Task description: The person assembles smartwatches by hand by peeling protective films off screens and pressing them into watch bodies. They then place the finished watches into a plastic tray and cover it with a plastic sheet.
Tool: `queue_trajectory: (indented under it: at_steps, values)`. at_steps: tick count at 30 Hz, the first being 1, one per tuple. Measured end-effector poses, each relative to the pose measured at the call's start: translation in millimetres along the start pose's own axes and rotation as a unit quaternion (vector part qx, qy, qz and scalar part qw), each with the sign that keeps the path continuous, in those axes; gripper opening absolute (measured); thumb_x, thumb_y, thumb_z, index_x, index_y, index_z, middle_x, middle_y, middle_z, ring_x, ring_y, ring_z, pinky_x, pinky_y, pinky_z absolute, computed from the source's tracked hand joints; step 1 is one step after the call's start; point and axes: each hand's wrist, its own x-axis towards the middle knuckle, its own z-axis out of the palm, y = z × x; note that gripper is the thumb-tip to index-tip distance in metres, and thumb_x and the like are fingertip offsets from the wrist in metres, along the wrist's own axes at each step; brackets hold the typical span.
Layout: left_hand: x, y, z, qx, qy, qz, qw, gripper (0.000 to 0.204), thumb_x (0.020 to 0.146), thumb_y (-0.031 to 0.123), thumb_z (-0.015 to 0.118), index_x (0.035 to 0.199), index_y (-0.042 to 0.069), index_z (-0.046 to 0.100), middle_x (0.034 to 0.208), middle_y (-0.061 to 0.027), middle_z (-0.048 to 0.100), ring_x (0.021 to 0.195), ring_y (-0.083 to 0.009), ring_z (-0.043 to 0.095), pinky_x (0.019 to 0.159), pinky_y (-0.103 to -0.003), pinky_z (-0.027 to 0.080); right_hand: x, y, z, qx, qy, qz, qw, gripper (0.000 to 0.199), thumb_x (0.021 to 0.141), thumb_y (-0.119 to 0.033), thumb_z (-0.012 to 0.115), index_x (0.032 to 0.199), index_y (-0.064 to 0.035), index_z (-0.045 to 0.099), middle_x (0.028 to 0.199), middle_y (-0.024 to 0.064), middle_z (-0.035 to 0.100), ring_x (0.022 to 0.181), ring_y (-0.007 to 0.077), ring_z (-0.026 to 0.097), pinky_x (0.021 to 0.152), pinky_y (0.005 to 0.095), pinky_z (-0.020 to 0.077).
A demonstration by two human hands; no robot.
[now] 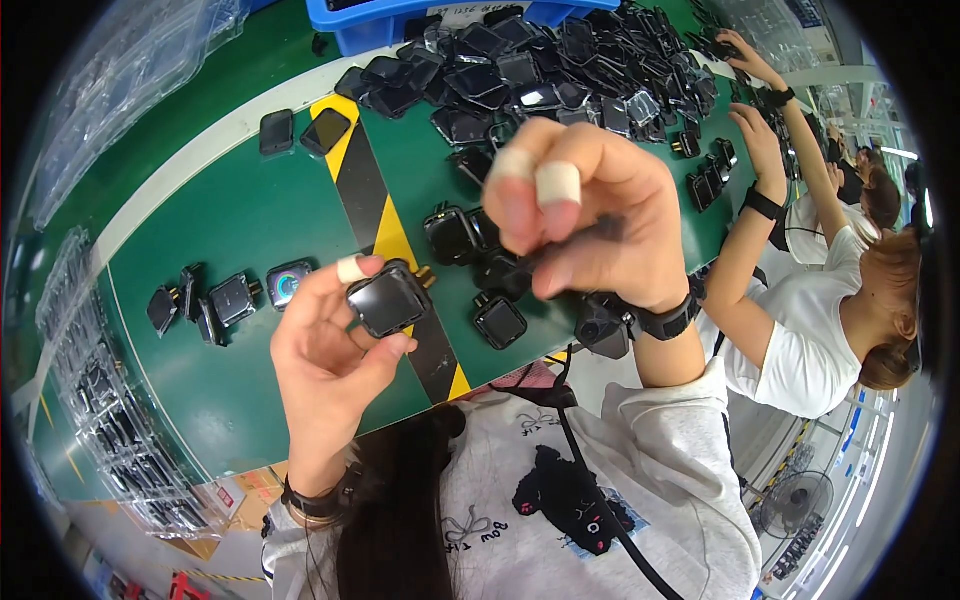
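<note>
My left hand (335,345) grips a black square smartwatch body (389,300) by its edges, between thumb and a finger wearing a white finger cot. A brass-coloured piece sticks out at the watch's right side. My right hand (600,205) is raised over the table to the right, blurred by motion. Its fingers, two in white cots, curl toward the thumb around something dark and smeared that I cannot make out. Beneath it lie several black watch bodies (452,235), partly hidden by the hand. Another watch body (499,321) rests nearer the table's front edge.
A big heap of black watch parts (530,70) lies at the back under a blue bin (380,30). Several watches (234,298) stand at the left. Clear trays (125,420) are stacked at the left edge. A co-worker's arms (765,160) reach in at the right. Striped tape (375,215) crosses the green table.
</note>
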Motion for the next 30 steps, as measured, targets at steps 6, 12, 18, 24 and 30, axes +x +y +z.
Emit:
queue_trajectory:
  at_steps: [6,12,18,24,30]
  values:
    - [-0.7,-3.2,10.7,-0.039,0.005,0.018,0.999,0.050,0.077,-0.021,0.050,0.125,-0.008,0.044,0.123,-0.0174,0.052,0.110,-0.0249,0.057,0.091,-0.038,0.052,-0.7,-6.7,8.0,-0.194,-0.042,0.016,0.980,0.017,0.077,0.008,0.065,0.092,0.0021,0.060,0.093,0.0129,0.058,0.086,0.0232,0.062,0.078,0.0356,0.0508]
    - [-2.6,-3.0,17.9,-0.020,0.026,0.019,0.999,0.054,0.078,-0.022,0.048,0.130,-0.008,0.039,0.131,-0.0188,0.048,0.113,-0.0254,0.056,0.093,-0.038,0.051,-3.2,-5.7,47.6,-0.143,0.169,0.147,0.964,0.010,0.077,0.006,0.067,0.085,0.0018,0.064,0.090,0.0115,0.062,0.071,0.0157,0.059,0.062,0.0239,0.0457]
    - [-3.6,-2.8,20.9,-0.006,0.022,0.047,0.999,0.057,0.078,-0.022,0.050,0.131,-0.007,0.038,0.133,-0.0185,0.046,0.113,-0.0246,0.056,0.092,-0.035,0.050,1.6,-3.8,44.8,-0.355,0.043,0.040,0.933,0.019,0.072,0.005,0.072,0.089,-0.0008,0.066,0.088,0.0090,0.061,0.067,0.0126,0.058,0.057,0.0212,0.0447]
    - [-5.6,-1.5,21.8,-0.011,0.022,0.040,0.999,0.058,0.076,-0.022,0.053,0.130,-0.007,0.040,0.134,-0.0189,0.045,0.113,-0.0245,0.056,0.091,-0.033,0.050,1.3,1.9,53.4,-0.365,0.087,0.100,0.921,0.026,0.068,0.003,0.075,0.092,-0.0027,0.068,0.090,0.0083,0.059,0.066,0.0116,0.056,0.056,0.0214,0.0443]
    - [-7.7,-6.4,22.4,-0.028,0.049,0.056,0.997,0.053,0.077,-0.021,0.056,0.127,-0.007,0.045,0.124,-0.0160,0.052,0.110,-0.0243,0.058,0.088,-0.031,0.052,-0.3,11.4,59.2,-0.416,0.085,0.020,0.905,0.027,0.069,0.003,0.075,0.094,-0.0027,0.067,0.098,0.0095,0.057,0.070,0.0148,0.057,0.063,0.0231,0.0456]
